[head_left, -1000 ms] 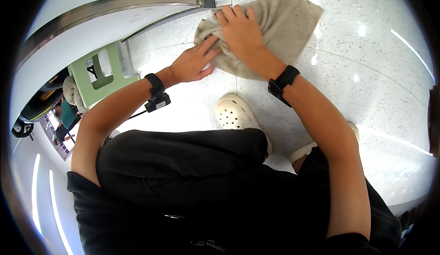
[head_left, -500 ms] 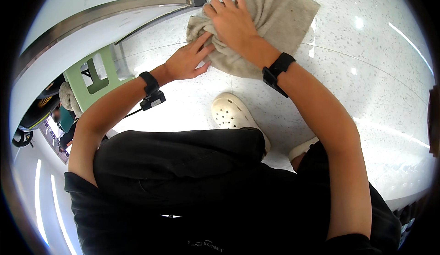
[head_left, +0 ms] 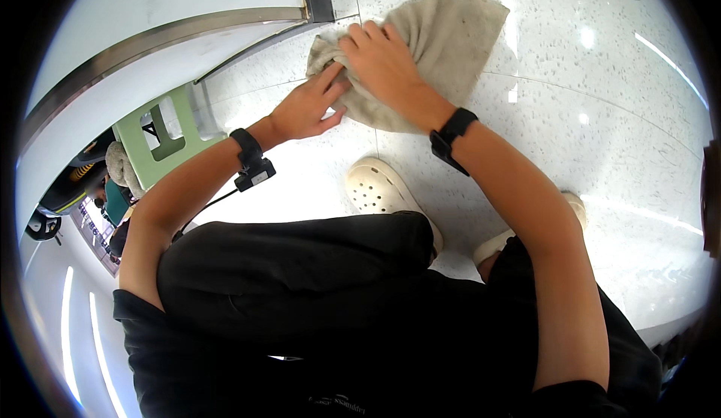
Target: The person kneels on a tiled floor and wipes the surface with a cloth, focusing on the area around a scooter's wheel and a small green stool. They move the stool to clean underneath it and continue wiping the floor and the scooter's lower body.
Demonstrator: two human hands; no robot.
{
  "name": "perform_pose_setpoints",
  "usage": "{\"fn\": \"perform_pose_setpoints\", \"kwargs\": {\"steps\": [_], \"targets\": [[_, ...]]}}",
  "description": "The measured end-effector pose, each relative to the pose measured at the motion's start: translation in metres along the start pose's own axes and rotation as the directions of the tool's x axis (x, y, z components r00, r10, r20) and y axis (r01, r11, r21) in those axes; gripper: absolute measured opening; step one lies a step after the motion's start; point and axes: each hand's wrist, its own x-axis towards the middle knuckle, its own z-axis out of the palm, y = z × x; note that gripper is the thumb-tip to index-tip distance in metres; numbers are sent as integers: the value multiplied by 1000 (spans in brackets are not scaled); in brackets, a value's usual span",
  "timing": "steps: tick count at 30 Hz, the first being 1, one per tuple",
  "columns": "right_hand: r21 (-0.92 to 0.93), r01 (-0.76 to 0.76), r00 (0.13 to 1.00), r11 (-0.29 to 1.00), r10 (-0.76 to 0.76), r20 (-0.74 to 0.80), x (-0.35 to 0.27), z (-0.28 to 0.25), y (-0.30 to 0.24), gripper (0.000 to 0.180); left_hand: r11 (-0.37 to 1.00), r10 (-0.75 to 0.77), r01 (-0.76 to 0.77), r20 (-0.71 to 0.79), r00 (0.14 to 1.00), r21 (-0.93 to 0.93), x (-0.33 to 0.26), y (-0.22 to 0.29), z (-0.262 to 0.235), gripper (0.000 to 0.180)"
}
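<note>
A grey-beige cloth (head_left: 451, 50) lies on the speckled white floor, fanned out to the right and bunched at its left end. My right hand (head_left: 381, 61) presses down on that bunched part, with its fingers curled over the folds. Beside it, on the left, my left hand (head_left: 306, 108) rests its fingertips on the cloth's near-left folds. Its fingers are apart and its thumb sticks out to the side. Some left fingertips are hard to make out among the folds next to the right hand.
A white panel with a metal edge strip (head_left: 225, 18) stands at the upper left. Below it is a green plastic stool (head_left: 139, 144) with a grey cloth bundle (head_left: 120, 166) next to it. My cream clog (head_left: 372, 185) stands just nearer than the cloth. A person (head_left: 114, 200) shows at the far left.
My right hand has come slightly nearer to me along with the bunched cloth. The cloth's right tip has shifted a little left. My left hand keeps nearly the same place. The view has shifted slightly.
</note>
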Motion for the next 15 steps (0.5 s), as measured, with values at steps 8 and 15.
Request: {"fn": "perform_pose_setpoints", "kwargs": {"steps": [8,15], "targets": [[-199,-237,969,951,219,-111,14,-11,17,40,993,-56,71,-148,987,99,38,2,-6,52],[-216,-54,998,975,47,-41,44,-3,46,39,948,-104,141,-142,984,285,72,9,-6,63]]}}
